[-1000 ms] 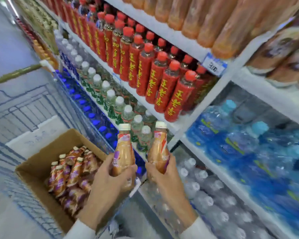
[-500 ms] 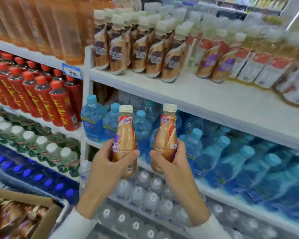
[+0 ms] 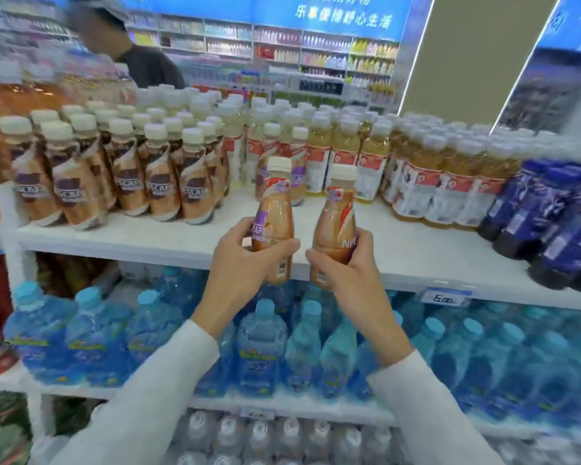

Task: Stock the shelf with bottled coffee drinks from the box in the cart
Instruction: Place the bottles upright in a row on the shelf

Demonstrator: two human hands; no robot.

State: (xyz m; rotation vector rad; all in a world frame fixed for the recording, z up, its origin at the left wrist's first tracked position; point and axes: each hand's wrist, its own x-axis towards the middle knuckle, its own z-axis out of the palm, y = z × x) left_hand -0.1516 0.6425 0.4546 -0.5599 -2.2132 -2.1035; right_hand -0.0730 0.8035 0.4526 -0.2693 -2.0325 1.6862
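Note:
My left hand (image 3: 242,260) grips a tan coffee bottle with a purple label (image 3: 273,216) and a cream cap. My right hand (image 3: 344,266) grips a second coffee bottle with a red and white label (image 3: 336,223). Both bottles are upright, side by side, just in front of the white top shelf (image 3: 410,250) at its front edge. Behind them the shelf has a bare gap, with one or two matching bottles (image 3: 297,176) standing at its back. Rows of brown coffee bottles (image 3: 121,176) stand to the left. The box and cart are out of view.
Yellow tea bottles (image 3: 430,176) and dark blue bottles (image 3: 550,216) fill the shelf's right side. Blue water bottles (image 3: 265,344) sit on the shelf below, clear capped bottles (image 3: 259,434) lower still. A person in a dark top (image 3: 148,65) stands beyond the shelf.
Both hands have lifted the two bottles from the box in the cart up to the top shelf level. My view swung up and right; the box has left the frame.

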